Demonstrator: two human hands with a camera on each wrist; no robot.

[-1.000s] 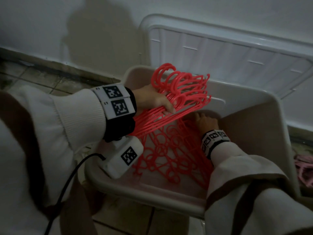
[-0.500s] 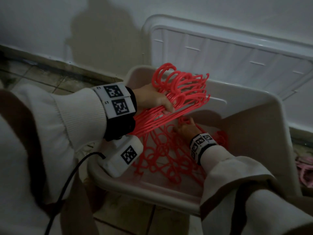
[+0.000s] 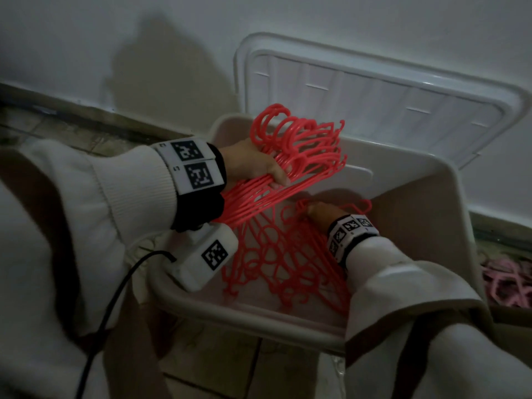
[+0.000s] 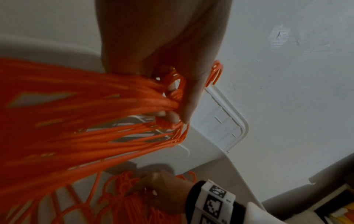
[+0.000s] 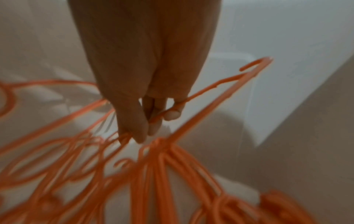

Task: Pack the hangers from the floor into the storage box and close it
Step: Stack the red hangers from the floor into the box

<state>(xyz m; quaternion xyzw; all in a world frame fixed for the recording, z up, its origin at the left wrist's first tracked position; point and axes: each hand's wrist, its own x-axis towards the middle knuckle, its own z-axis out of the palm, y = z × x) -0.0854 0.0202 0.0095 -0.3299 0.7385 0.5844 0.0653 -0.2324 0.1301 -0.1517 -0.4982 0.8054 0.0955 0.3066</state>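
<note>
A white storage box (image 3: 449, 231) stands open on the floor, its lid (image 3: 374, 93) leaning against the wall behind it. My left hand (image 3: 259, 165) grips a thick bundle of red hangers (image 3: 302, 145) above the box's left side, hooks pointing up; the left wrist view shows the fingers (image 4: 184, 106) curled round the bundle (image 4: 95, 121). Loose red hangers (image 3: 282, 260) lie tangled inside the box. My right hand (image 3: 322, 211) is down in the box, where the fingers (image 5: 153, 118) pinch one hanger (image 5: 229, 84) of that pile.
Pink hangers (image 3: 506, 277) lie on the floor to the right of the box. A tiled floor (image 3: 72, 131) and skirting run along the wall at the left. A black cable (image 3: 115, 298) hangs from my left wrist unit.
My right hand has moved from the box's far right side leftward to the middle of the pile and taken hold of a hanger. The left hand holds its bundle in the same place.
</note>
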